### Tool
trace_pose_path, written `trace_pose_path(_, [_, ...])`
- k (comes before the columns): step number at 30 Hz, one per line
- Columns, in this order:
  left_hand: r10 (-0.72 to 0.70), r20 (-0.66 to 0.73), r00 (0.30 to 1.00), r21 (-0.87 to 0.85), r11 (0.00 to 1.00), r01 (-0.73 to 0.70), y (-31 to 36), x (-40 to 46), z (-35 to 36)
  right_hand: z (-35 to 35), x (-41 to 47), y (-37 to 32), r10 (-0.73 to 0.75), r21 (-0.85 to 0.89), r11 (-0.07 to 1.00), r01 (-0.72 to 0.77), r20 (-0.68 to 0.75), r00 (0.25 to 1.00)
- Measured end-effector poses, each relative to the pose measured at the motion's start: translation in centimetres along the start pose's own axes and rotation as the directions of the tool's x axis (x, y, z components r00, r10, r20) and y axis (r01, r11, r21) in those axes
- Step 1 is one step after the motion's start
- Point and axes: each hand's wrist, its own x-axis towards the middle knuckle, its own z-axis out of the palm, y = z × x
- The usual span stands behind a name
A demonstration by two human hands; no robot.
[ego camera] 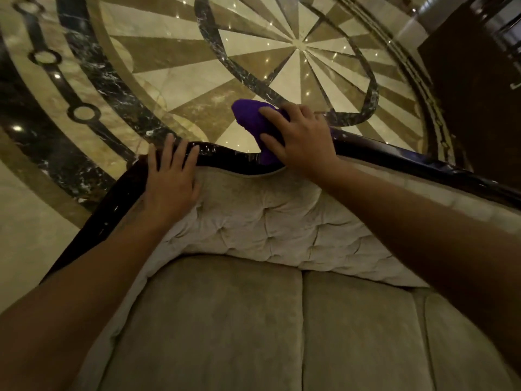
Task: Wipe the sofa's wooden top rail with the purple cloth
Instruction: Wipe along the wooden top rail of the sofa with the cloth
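From my end: left hand (169,182) sits flat on the top rail (225,158), fingers (169,149) spread and draped over the dark glossy wood, palm down on the upper edge of the tufted backrest (267,215). It pinches nothing; I read it as a brace, steadying the body while it leans over the seat cushions (225,320). Moving right, the rail dips in a curve and the purple cloth (253,119) sits right there, bunched into a wad, its lower part on the wood at the dip, its upper part sticking out past the rail over the patterned marble floor (141,66). Right hand (301,136) is clamped on the cloth from above, fingers curled round the wad and pressing it down onto the rail. Bunching gives a thick pad that follows the curved profile, I think. Whether the thumb is under the cloth I cannot tell; it is hidden. Further right the rail runs on, shiny, toward a dark wooden cabinet (473,94) at the frame edge. My judgement: wiping is mid-span, that right stretch not yet covered.
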Motion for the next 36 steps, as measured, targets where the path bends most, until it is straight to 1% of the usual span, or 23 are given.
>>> trace_pose_path(2, [0.021,0.081,0.996,0.031,0.999,-0.023,3.4,1.8,0.5,1.0,-0.5,0.2,0.064,0.02,0.998,-0.063,-0.077,0.995])
trace_pose_path(3, [0.01,0.118,0.993,0.054,0.998,-0.016,4.3,2.0,0.5,1.3,-0.6,-0.4,0.053,0.028,0.998,-0.05,-0.112,0.992])
trace_pose_path(5, [0.019,0.154,0.988,0.089,0.995,-0.034,7.1,4.0,1.3,1.7,-1.3,0.9,0.064,0.042,0.997,-0.058,-0.176,0.982])
trace_pose_path(7, [-0.007,0.174,0.985,0.101,0.995,-0.011,7.3,4.5,1.6,2.1,-1.4,1.0,0.079,0.049,0.996,-0.071,-0.207,0.975])
trace_pose_path(9, [0.03,0.15,0.988,0.109,0.993,-0.046,6.5,4.2,2.1,2.3,-1.4,0.6,0.086,0.061,0.995,-0.074,-0.225,0.971])
trace_pose_path(11, [0.084,0.158,0.984,0.113,0.988,-0.102,6.0,4.3,2.1,2.5,-1.7,1.1,0.118,0.079,0.992,-0.102,-0.233,0.965])
trace_pose_path(14, [0.043,0.178,0.983,0.117,0.991,-0.064,6.3,4.4,1.5,2.6,-2.4,1.5,0.16,0.119,0.984,-0.133,-0.257,0.953])
trace_pose_path(18, [0.025,0.242,0.97,0.063,0.997,-0.041,6.8,4.5,0.5,2.3,-2.8,2.0,0.262,0.178,0.957,-0.229,-0.197,0.945])
trace_pose_path(19, [0.027,0.254,0.967,0.062,0.997,-0.044,6.8,4.5,0.2,2.1,-2.9,2.4,0.3,0.219,0.941,-0.259,-0.183,0.936])
trace_pose_path(21, [0.02,0.272,0.962,0.058,0.998,-0.037,6.7,4.7,-0.1,1.9,-3.3,3.7,0.366,0.28,0.906,-0.317,-0.144,0.92])
trace_pose_path(23, [0.012,0.292,0.956,0.05,0.998,-0.028,6.8,4.8,-0.4,2.0,-4.4,5.4,0.408,0.287,0.888,-0.359,-0.131,0.904])
trace_pose_path(27, [0.008,0.306,0.952,0.026,1.0,-0.017,6.5,4.8,-0.7,2.4,-6.2,8.0,0.441,0.322,0.868,-0.377,-0.152,0.885])
trace_pose_path(29, [0.003,0.331,0.944,0.007,1.0,-0.005,6.8,5.0,-1.1,2.5,-7.4,9.9,0.453,0.328,0.86,-0.391,-0.137,0.881])
trace_pose_path(30, [-0.018,0.352,0.936,-0.006,1.0,0.021,6.5,5.3,-1.6,2.6,-7.7,10.6,0.442,0.341,0.86,-0.379,-0.127,0.888])
trace_pose_path(32, [-0.065,0.404,0.912,-0.136,0.982,0.131,7.4,5.7,-2.9,2.4,-9.5,13.4,0.43,0.366,0.853,-0.373,-0.087,0.899])
trace_pose_path(33, [-0.084,0.384,0.92,-0.24,0.953,0.187,7.4,6.0,-3.8,2.4,-10.0,14.3,0.437,0.383,0.843,-0.378,-0.078,0.896])
trace_pose_path(34, [-0.077,0.315,0.946,-0.345,0.919,0.189,7.9,6.4,-5.1,2.0,-10.6,15.0,0.457,0.404,0.825,-0.395,-0.068,0.887])
trace_pose_path(35, [-0.044,0.21,0.977,-0.42,0.898,0.131,8.8,7.1,-6.6,1.6,-10.8,15.5,0.476,0.426,0.807,-0.41,-0.058,0.877])
trace_pose_path(36, [0.0,0.095,0.996,-0.443,0.896,0.042,10.0,7.9,-7.6,1.6,-10.7,15.7,0.491,0.455,0.784,-0.422,-0.039,0.87])
